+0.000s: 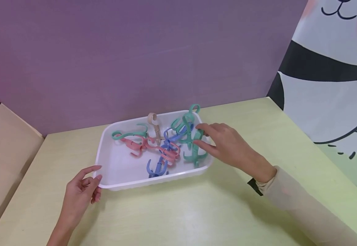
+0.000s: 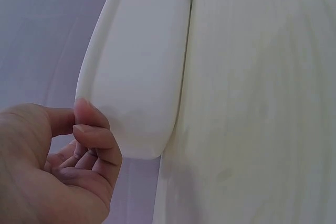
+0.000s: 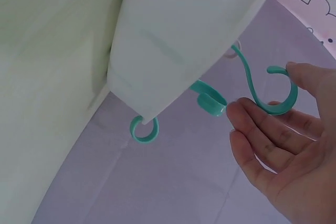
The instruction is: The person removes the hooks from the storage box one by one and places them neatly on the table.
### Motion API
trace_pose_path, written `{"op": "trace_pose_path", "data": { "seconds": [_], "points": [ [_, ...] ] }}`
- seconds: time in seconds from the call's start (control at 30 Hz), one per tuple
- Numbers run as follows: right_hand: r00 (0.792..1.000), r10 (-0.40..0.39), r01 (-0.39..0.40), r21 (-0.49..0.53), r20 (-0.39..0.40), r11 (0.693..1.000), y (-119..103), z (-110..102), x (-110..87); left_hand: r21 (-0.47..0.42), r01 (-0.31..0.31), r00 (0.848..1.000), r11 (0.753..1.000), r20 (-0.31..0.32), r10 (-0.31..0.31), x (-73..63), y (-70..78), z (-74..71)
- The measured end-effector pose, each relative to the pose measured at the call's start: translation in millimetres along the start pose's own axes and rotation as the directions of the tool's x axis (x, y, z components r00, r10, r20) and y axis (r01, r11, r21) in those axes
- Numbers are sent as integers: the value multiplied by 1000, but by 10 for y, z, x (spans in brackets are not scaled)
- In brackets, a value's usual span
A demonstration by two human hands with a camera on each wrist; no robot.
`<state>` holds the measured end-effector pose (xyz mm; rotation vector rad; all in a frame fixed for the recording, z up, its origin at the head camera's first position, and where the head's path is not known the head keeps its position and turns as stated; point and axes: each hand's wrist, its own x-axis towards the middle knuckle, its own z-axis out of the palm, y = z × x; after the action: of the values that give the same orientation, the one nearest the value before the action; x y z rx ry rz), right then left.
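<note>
A white plastic tray (image 1: 114, 167) holds several multi-prong plastic hooks, each with a curled top. At the tray's near left corner my left hand (image 1: 80, 191) pinches the rim between thumb and index finger; the left wrist view shows these fingertips on the tray's edge (image 2: 142, 61). Over the right end, my right hand (image 1: 227, 143) holds a green hook (image 1: 196, 150) between thumb and fingers. In the right wrist view that hook's curl (image 3: 281, 106) lies between the thumb and fingers, while its lower part is hidden behind the tray wall.
Also in the tray are pink hooks (image 1: 133, 145), blue hooks (image 1: 158, 167), a beige hook (image 1: 157, 129) and another green hook (image 1: 132, 134) at the left. The pale wooden table (image 1: 154, 215) meets a purple wall (image 1: 129, 68) behind the tray. A cartoon panel (image 1: 329, 106) stands right.
</note>
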<state>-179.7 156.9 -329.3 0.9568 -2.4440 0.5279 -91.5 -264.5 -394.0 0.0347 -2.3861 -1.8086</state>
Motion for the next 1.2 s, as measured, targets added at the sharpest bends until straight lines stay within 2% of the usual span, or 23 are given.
{"op": "trace_pose_path", "data": {
  "seconds": [0.27, 0.53, 1.03, 1.2],
  "points": [
    [999, 30, -30, -2, -19, 1000, -14, -81, 4, -7, 0, 1000, 1000, 1, 0, 5, -10, 2],
    [995, -15, 14, -4, -102, 1000, -48, -189, 16, -4, -8, 1000, 1000, 6, 8, 9, -15, -3],
    [970, -90, 86, -28, -226, 996, -5, -330, 45, -19, -11, 1000, 1000, 15, 12, 19, -23, -2],
    [964, -76, 73, -23, -255, 997, 24, -356, 81, -35, -1, 1000, 999, 16, 2, 8, -22, -9]
  ]
}}
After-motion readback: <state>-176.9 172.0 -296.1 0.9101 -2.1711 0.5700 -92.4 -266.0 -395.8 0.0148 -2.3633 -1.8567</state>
